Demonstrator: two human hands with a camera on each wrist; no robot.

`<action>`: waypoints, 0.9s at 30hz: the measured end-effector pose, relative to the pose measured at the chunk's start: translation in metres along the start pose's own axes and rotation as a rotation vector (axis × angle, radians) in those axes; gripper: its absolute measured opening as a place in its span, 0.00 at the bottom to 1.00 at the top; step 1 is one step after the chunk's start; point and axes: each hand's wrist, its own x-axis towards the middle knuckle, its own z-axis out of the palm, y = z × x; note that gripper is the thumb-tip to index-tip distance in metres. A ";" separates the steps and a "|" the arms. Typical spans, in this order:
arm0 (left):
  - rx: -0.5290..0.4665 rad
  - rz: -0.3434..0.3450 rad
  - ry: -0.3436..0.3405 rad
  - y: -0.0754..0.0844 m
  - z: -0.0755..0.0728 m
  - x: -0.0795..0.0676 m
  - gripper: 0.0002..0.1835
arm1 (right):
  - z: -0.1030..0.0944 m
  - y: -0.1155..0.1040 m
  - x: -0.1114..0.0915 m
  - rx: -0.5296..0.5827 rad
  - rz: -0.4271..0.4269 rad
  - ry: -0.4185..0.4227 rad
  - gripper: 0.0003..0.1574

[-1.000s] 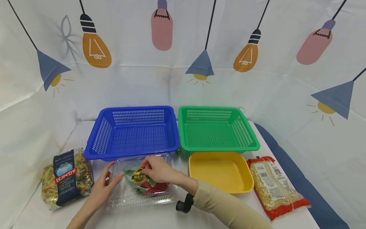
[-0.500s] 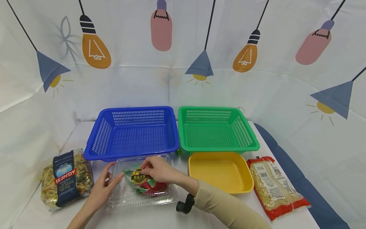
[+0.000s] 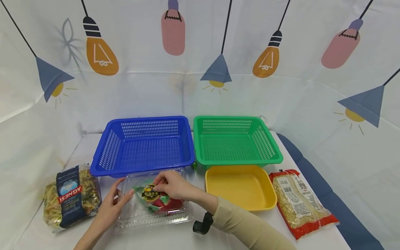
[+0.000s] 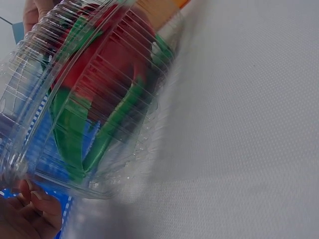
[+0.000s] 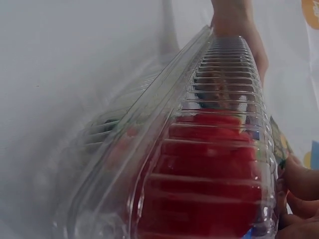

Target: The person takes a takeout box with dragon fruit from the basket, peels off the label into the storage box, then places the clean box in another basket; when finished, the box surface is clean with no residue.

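A clear plastic clamshell box (image 3: 131,217) lies on the white table with a red and green dragon fruit (image 3: 170,205) inside. A round black and gold sticker (image 3: 150,193) sits on its lid. My right hand (image 3: 175,185) reaches over the box and pinches the sticker's upper right edge. In the right wrist view, part of the sticker (image 5: 280,141) stands up off the lid beside the thumb. My left hand (image 3: 110,205) holds the box at its left side, thumb on the lid and fingers at the back left corner. Curled left fingers (image 4: 42,206) show at that corner in the left wrist view.
Behind the box stand a blue basket (image 3: 142,170) and a green basket (image 3: 240,161). A yellow tub (image 3: 240,189) is to the right, beside a red-edged bag of grain (image 3: 300,203). An Agnesi pasta bag (image 3: 72,198) lies at the left.
The head view has shifted slightly, so things sit a little further left in it. Both hands keep their places on the box and sticker, and the sticker's lettering looks slightly more bent.
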 end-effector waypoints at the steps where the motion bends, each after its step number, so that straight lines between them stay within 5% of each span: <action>1: 0.000 -0.003 -0.002 0.000 0.000 0.000 0.36 | -0.001 0.000 -0.001 0.005 -0.003 -0.005 0.04; 19: 0.001 -0.014 -0.017 0.001 -0.001 0.000 0.37 | -0.020 0.011 -0.019 -0.090 -0.195 -0.063 0.12; 27: 0.015 -0.036 -0.029 0.000 -0.004 -0.001 0.38 | -0.026 0.020 -0.028 0.003 -0.197 -0.047 0.17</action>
